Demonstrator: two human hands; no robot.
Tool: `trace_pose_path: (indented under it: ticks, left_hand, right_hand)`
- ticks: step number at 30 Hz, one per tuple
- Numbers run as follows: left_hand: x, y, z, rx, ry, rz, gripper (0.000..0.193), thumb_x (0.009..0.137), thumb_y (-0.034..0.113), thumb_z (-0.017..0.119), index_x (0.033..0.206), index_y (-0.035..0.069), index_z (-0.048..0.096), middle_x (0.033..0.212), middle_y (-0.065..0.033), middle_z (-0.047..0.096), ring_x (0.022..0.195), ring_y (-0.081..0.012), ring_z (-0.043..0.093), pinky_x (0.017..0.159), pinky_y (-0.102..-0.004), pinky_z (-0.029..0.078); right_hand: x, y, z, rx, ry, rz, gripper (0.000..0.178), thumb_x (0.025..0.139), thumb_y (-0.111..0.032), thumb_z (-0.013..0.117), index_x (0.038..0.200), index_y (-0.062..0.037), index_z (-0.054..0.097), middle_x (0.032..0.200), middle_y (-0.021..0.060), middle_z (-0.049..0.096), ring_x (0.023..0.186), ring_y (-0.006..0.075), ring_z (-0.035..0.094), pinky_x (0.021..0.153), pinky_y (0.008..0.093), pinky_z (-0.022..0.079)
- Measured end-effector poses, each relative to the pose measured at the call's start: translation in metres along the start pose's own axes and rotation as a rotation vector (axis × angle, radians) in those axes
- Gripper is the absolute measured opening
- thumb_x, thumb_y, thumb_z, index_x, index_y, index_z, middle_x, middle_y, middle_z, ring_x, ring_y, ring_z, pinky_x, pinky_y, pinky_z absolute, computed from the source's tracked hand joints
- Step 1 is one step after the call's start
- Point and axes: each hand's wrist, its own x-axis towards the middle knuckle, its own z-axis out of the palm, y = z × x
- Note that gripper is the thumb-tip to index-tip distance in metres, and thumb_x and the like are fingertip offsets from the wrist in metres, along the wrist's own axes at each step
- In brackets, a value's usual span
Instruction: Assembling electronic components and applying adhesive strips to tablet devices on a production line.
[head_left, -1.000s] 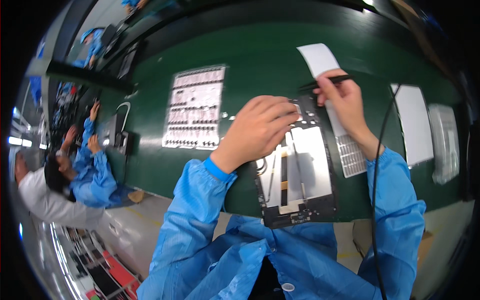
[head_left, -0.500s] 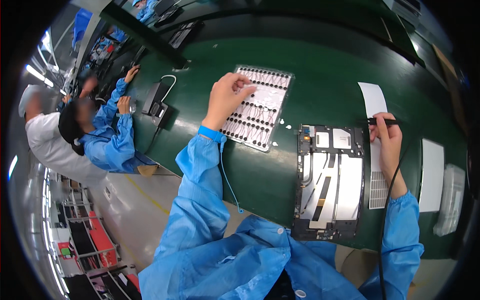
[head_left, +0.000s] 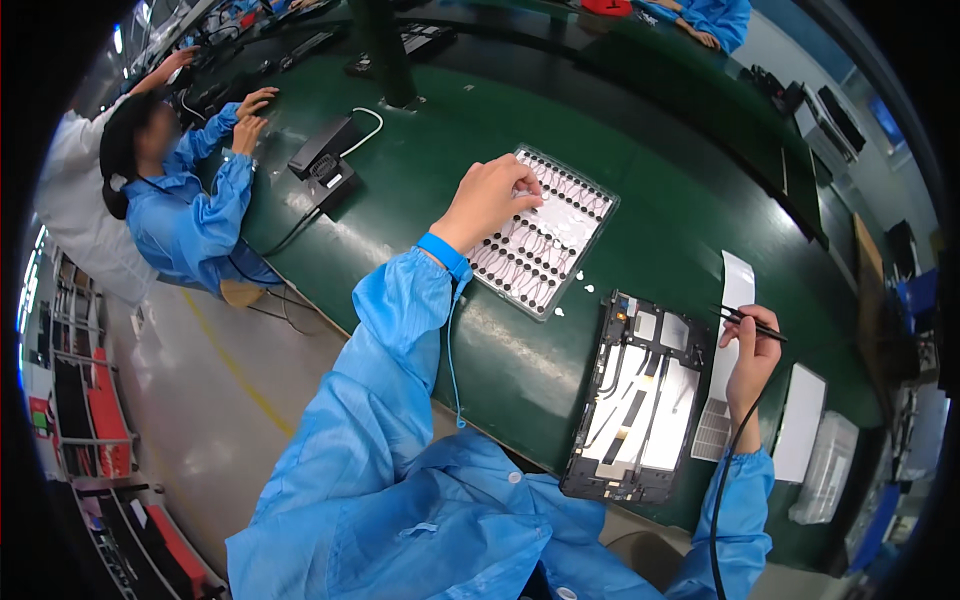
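My left hand point(head_left: 490, 203), with a blue strap point(head_left: 446, 256) at its wrist, is over a clear tray point(head_left: 545, 312) holding rows of small round black parts with thin wires. Its thumb and fingers are pinched together above the tray's bare middle band; whatever is between them is too small to make out. In my right hand point(head_left: 752, 362) is a pair of black tweezers point(head_left: 757, 324), above a white strip sheet point(head_left: 738, 275). Between my hands lies an opened tablet-like device point(head_left: 640, 400) with a black frame and silver plates inside.
Small white pieces point(head_left: 588, 288) lie beside the tray. A black power adapter point(head_left: 326, 150) with a cable sits farther left. To the right are a white sheet point(head_left: 800, 423) and a clear plastic tray point(head_left: 826, 468). A co-worker in blue point(head_left: 190, 200) works at the left.
The view has swung, shifting the whole scene. My left hand stays pinched over the tray. The tweezers in my right hand now slant, with their tips toward the device.
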Motion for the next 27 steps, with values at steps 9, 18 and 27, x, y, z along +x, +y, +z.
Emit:
trace_pose_path:
  ticks: [9,18,27]
  left_hand:
    - [0.001,-0.018,-0.008,-0.118,-0.020,-0.016,0.021,0.082,0.018,0.082,0.088,0.004,0.068,0.088,-0.0074,0.059,0.077,-0.0222,0.062,0.068,-0.0335,0.049]
    - [0.002,-0.028,0.000,-0.058,-0.002,0.110,0.021,0.086,0.021,0.077,0.087,0.006,0.064,0.099,-0.0119,0.058,0.087,-0.0342,0.059,0.077,-0.0446,0.048]
    - [0.008,-0.026,-0.007,-0.187,0.125,0.052,0.011,0.097,0.011,0.060,0.094,0.000,0.063,0.100,-0.0140,0.060,0.089,-0.0364,0.064,0.078,-0.0458,0.053]
  right_hand:
    - [0.067,-0.047,0.159,0.014,-0.447,0.053,0.019,0.105,-0.015,0.058,0.118,-0.0037,0.066,0.093,0.0057,0.075,0.069,0.0062,0.060,0.064,0.0213,0.048]
    - [0.100,-0.003,0.244,-0.468,-0.416,-0.142,0.019,0.086,-0.018,0.074,0.100,-0.0090,0.067,0.081,0.0061,0.074,0.066,0.0223,0.067,0.063,0.0354,0.052]
    - [0.100,-0.008,0.260,-0.597,-0.423,-0.249,0.025,0.084,-0.010,0.075,0.103,-0.0090,0.058,0.089,0.0083,0.073,0.079,0.0301,0.071,0.069,0.0413,0.054]
